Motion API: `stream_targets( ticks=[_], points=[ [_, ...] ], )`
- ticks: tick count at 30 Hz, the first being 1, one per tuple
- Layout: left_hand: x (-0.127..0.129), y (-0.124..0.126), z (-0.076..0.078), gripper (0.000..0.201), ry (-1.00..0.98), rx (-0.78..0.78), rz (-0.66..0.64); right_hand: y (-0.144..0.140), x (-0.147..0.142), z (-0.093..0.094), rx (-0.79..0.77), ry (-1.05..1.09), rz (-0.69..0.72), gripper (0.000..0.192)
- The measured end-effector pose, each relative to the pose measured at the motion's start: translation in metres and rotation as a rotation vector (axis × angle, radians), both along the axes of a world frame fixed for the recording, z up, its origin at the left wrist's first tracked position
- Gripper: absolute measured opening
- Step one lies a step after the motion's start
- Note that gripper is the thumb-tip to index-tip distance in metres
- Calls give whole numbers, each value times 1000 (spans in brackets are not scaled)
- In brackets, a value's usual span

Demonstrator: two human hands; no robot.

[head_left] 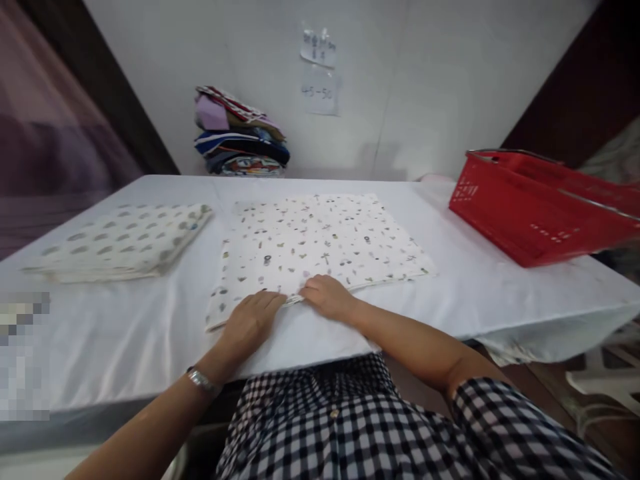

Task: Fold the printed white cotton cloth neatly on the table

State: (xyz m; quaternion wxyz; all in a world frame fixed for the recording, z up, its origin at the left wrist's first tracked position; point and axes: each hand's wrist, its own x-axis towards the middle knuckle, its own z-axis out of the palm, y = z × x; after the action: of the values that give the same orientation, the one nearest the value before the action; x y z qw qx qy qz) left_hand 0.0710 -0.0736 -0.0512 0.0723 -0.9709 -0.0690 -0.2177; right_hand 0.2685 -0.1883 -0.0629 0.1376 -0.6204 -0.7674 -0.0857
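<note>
Both hands sit on the near edge of the printed cloth (320, 243), which lies flat on the table (480, 287), dead centre in front of the person.

Key relation: the cloth extends away from the fingers, toward the wall. Only its near hem is under the hands; the rest of the sheet is out ahead of them. It looks roughly square, slightly wider left to right, with the near hem running left-right across the body line.

Left hand (253, 320): palm down on the near-left part of the hem, fingers (270, 303) together and lying flat, pressing the cloth onto the table. Not pinching anything that I can see.

Right hand (327, 297): just beside the left, nearly touching it at the hem's middle. Fingers curled down onto the edge; looks like they may be nipping the hem where it lifts a little between the 2 hands, but I cannot tell for sure.

Both hands are equally near. The near-right corner of the cloth is well apart from the right hand; the near-left corner is near the left hand.

Elsewhere: folded spotted cloth (125, 240) to the left, red basket (540, 207) far right, stack of folded fabrics (240, 133) against the wall.
</note>
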Motion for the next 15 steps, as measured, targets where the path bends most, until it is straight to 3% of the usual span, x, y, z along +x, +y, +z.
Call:
stream_targets(
  ticks=[7, 11, 15],
  points=[
    [-8, 11, 1, 33, -35, -21, -88, 1, -2, 0, -7, -25, 2, 25],
    [-19, 20, -8, 37, -20, -110, -87, -4, 3, -3, 49, -9, 7, 25],
    [-34, 37, -23, 41, -62, -170, -74, -26, 24, -2, 41, 29, -66, 21]
  ],
)
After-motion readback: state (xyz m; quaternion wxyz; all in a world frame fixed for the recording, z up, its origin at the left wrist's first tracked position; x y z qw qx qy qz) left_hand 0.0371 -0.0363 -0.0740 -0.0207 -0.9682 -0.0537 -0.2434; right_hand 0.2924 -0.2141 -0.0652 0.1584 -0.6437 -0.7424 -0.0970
